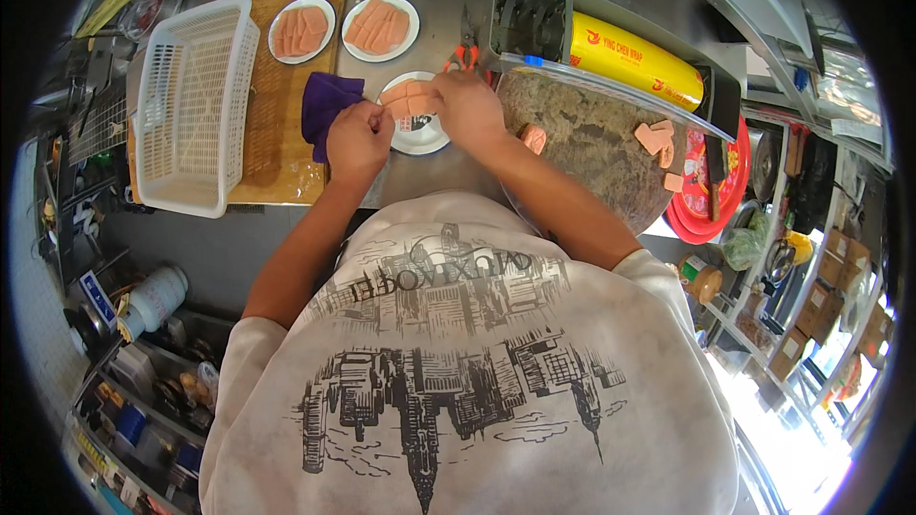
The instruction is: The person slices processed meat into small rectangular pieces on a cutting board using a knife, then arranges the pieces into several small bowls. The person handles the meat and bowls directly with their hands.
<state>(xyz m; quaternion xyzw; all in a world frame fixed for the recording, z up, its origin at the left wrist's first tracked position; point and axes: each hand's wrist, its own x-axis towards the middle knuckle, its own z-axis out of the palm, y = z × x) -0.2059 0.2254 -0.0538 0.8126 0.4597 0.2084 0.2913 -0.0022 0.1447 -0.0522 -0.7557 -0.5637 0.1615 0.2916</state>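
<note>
A white plate (422, 141) with a dark rim and a printed mark lies before me on the steel counter (401, 182). Pink slices (406, 98), apparently luncheon meat, overlap in a row across its far half. At the row's right end, my right hand (469, 111) has its fingertips around a slice. My left hand (360, 139) is curled at the plate's left rim, close to the row's other end; whether it pinches anything is hidden. A purple cloth (325, 111) lies against the left hand's outer side. Orange-handled scissors (465, 46) rest just beyond the right hand.
Filled plates (381, 28) stand farther back. At left, a white plastic basket (189, 107) sits on a wooden board (286, 129). A round chopping block (594, 164) bears meat scraps (655, 137) below a cling film dispenser (608, 50). A cleaver (714, 172) lies on a red tray (694, 211).
</note>
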